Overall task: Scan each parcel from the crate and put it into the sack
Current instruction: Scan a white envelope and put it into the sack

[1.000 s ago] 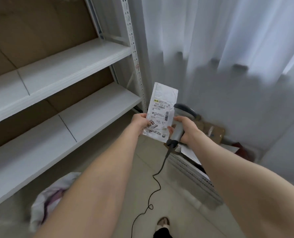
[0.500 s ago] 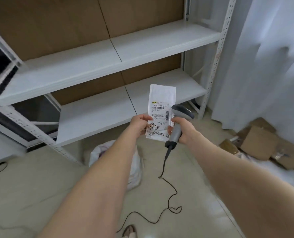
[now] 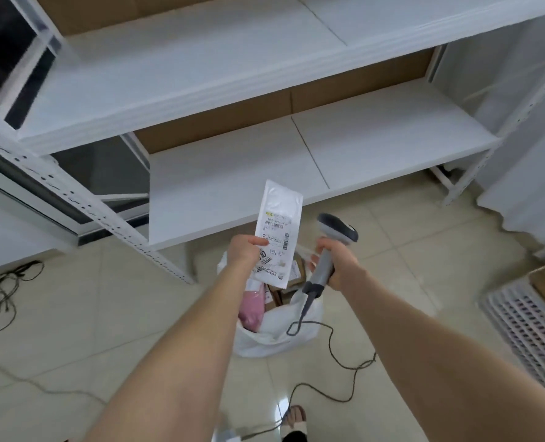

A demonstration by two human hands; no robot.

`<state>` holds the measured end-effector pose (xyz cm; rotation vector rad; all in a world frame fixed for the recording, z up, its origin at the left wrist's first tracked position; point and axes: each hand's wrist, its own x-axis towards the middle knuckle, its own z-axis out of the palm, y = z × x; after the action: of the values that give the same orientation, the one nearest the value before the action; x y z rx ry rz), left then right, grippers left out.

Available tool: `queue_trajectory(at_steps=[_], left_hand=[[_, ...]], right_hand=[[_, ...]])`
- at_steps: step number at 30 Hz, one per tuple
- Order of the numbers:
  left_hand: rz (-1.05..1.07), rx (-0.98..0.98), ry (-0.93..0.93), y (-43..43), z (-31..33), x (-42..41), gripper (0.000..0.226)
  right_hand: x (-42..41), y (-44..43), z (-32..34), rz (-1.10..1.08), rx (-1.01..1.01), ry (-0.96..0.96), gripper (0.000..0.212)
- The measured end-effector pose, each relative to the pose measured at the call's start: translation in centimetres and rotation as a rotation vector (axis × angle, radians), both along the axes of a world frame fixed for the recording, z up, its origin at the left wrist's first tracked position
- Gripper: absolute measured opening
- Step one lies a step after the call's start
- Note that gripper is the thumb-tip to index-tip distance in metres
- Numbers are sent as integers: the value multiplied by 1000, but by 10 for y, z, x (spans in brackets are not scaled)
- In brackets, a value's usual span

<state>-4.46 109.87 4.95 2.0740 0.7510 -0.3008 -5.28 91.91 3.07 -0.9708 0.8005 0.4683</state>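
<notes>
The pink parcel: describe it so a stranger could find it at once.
Start at the white shelving; on the floor before its lowest shelf stands an open white sack. Inside, at its left side, lies the pink parcel, the only pink thing among brown boxes.

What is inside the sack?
The sack holds a pink parcel and brown boxes with labels. The left hand and its white parcel cover part of the opening; anything deeper is hidden.
</notes>
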Motion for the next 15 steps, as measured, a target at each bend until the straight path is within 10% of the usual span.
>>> queue_trajectory(at_steps=[15], left_hand=[[-636,332,246,32,-343,50,51]], right_hand=[[53,33,-305,-17,54,183,7]])
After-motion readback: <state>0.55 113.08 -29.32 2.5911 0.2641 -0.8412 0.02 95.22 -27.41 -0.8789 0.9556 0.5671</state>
